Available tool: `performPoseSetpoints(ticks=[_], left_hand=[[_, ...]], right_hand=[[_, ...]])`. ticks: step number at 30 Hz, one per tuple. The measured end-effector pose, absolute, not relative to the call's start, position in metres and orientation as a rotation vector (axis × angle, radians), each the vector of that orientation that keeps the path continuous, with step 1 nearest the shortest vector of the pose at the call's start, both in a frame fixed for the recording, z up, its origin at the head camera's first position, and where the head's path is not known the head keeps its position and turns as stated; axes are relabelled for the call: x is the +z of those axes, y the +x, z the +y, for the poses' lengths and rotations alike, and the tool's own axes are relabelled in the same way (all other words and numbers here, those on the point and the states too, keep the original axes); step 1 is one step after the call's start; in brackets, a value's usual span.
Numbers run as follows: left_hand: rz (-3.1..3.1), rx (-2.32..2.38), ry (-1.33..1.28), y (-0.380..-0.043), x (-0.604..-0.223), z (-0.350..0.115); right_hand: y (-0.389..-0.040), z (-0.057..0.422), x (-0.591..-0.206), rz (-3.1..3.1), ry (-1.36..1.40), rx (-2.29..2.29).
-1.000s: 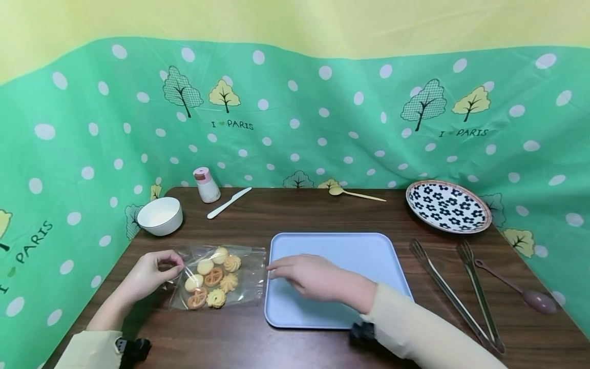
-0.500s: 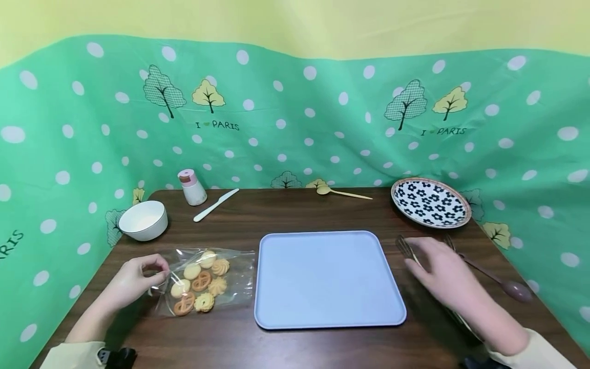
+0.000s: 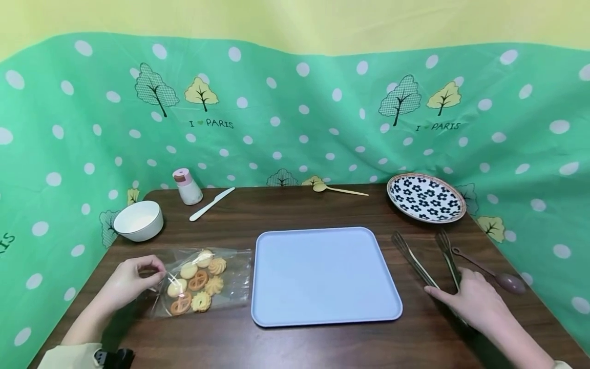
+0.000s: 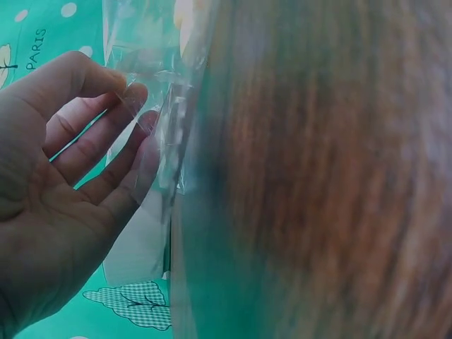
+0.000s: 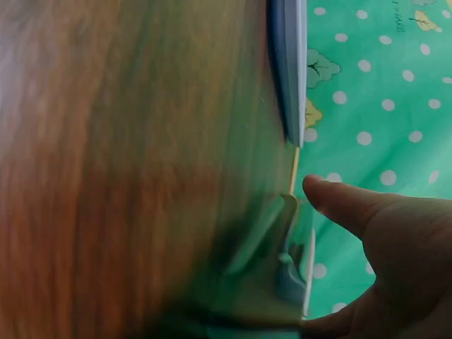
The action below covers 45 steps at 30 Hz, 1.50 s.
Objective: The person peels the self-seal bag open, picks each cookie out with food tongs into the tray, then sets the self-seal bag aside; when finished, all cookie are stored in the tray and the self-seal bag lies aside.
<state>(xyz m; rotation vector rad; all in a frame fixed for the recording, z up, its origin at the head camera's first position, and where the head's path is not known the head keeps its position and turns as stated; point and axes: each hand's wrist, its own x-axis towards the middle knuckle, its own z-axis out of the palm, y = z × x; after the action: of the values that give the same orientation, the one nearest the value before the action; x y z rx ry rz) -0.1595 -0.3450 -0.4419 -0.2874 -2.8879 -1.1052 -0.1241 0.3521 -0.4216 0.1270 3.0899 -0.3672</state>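
1. Nearest, the right hand (image 3: pixel 477 303) is over the metal tongs (image 3: pixel 417 264), its thumb stretched toward one arm and its fingers down by the other. The thumb stands wide of the fingers; whether they already grip the metal I cannot tell, as the fingertips are hidden.
2. The left hand (image 3: pixel 128 281) pinches the left edge of the clear bag (image 3: pixel 236 282), fingertips drawn in on the film.
3. The bag lies flat on the table (image 3: pixel 322 348), cookies (image 3: pixel 198 281) inside, just left of the blue tray (image 3: pixel 326 279).
4. The step in hand looks like taking up the tongs while the bag is held; the next move would call for a firm squeeze on both arms and a lift clear of the purple spoon (image 3: pixel 509 283).
5. Farther off are the white bowl (image 3: pixel 144 233), flowered plate (image 3: pixel 426 200), white knife (image 3: pixel 212 205), shaker (image 3: pixel 189 190) and yellow spoon (image 3: pixel 343 191).
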Motion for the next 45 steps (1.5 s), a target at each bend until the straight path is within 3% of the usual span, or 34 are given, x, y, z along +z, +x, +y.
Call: performPoseSetpoints(ticks=[10,17,36,45], left_hand=[[-2.925,-1.127,-0.255,-0.163,-0.441,-0.346],[-2.924,-1.056,-0.261,-0.163,-0.441,-0.345],[-2.945,-1.010,-0.216,-0.161,-0.441,-0.345],[-2.922,-1.050,-0.236,-0.162,-0.440,-0.344]], right_hand=[[-0.128,0.349,-0.423,3.167,0.116,-0.431],[-0.132,0.325,-0.406,3.341,-0.174,-0.544],[-0.161,0.179,-0.394,3.177,-1.086,-0.489],[-0.170,0.112,-0.399,3.023,-1.293,-0.364]])
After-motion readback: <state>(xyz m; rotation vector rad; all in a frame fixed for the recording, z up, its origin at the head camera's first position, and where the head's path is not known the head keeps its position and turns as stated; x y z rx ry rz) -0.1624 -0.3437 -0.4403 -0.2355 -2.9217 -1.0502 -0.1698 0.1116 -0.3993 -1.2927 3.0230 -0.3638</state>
